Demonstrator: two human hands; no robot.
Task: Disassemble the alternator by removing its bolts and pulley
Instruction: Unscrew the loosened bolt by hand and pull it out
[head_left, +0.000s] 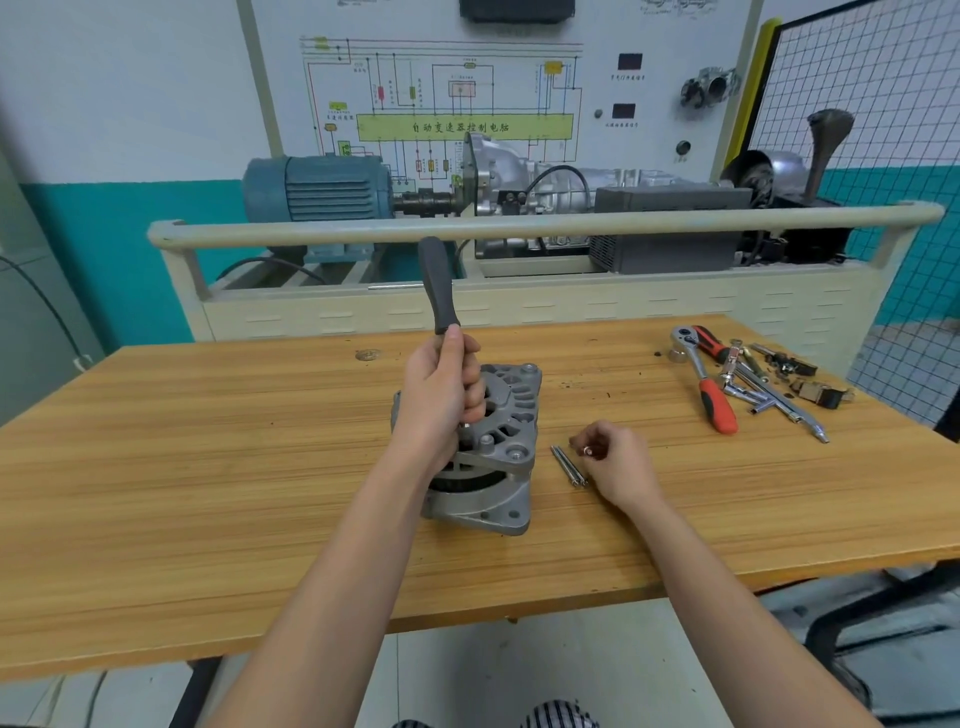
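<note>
A grey cast alternator (493, 457) stands on the wooden table (208, 467), its ribbed end cover facing up. My left hand (441, 395) grips the lower shaft of a tool with a black handle (438, 283) that rises upright from the alternator's top. The tool's tip is hidden behind my fingers. To the right, my right hand (615, 460) rests on the table and pinches a small silver bolt end (588, 450). Two long silver bolts (569, 466) lie side by side on the table just left of that hand.
At the table's right far corner lie a ratchet with a red and black grip (709, 382), another red-handled tool (709, 343), extension bars and loose small parts (795, 382). A training bench with a blue motor (317, 189) and gearbox stands behind the table.
</note>
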